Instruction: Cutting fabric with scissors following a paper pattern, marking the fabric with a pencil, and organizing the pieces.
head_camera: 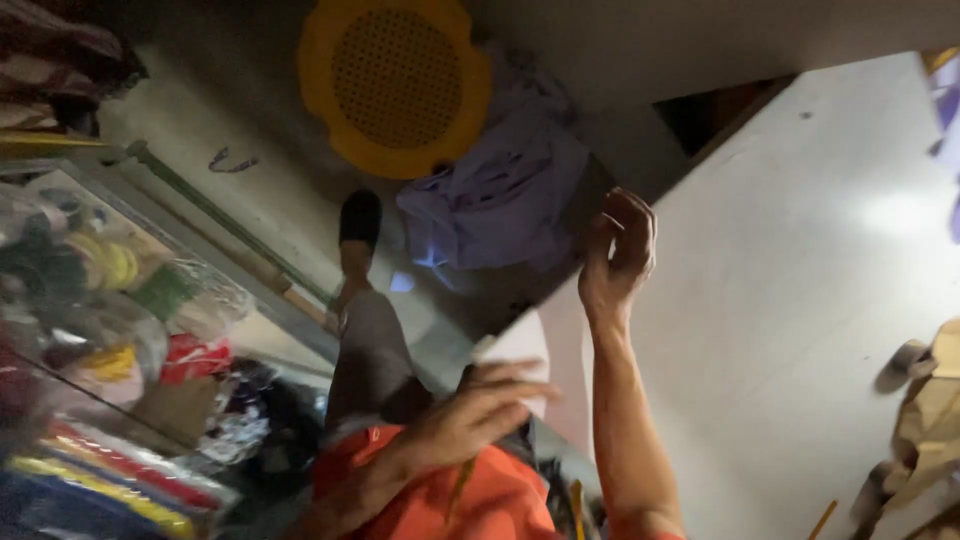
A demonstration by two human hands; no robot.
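A large white board (800, 300) lies flat, its near corner between the two hands. The right hand (618, 255) curls loosely over the board's far edge, while the left hand (475, 415) rests spread on the near corner — neither visibly grips, so any handling looks barely begun. Beyond the right hand lie purple cloth (500, 190) and a yellow perforated stool (395, 85); left of the left hand, shelves of colourful packets (100, 330).

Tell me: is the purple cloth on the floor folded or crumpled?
Crumpled. The purple cloth lies in a loose, wrinkled heap beside the yellow stool, with no neat edges or flat layers visible.
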